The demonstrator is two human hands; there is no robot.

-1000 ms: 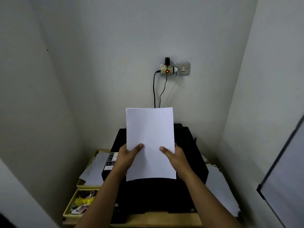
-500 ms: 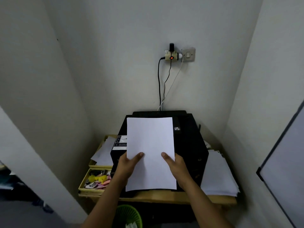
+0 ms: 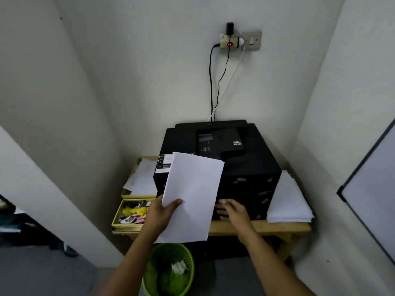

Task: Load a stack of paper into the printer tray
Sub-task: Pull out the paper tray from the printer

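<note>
Since half a second ago: right hand (image 3: 232,210) off the paper stack (image 3: 191,197), now at the lower front of the printer (image 3: 218,165), fingers loosely bent against it, nothing visibly gripped. Left hand (image 3: 163,212) alone pinching the stack, tilted, in front of the printer's left half. Tray apparently unopened. Best to pull it out straight and level, stack held clear. Green bin (image 3: 168,270) below the worktop (image 3: 256,227).

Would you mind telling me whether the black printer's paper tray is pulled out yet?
Not yet: the black printer front looks flush, the right hand touches its lower edge, and the left hand holds the white paper stack.
</note>
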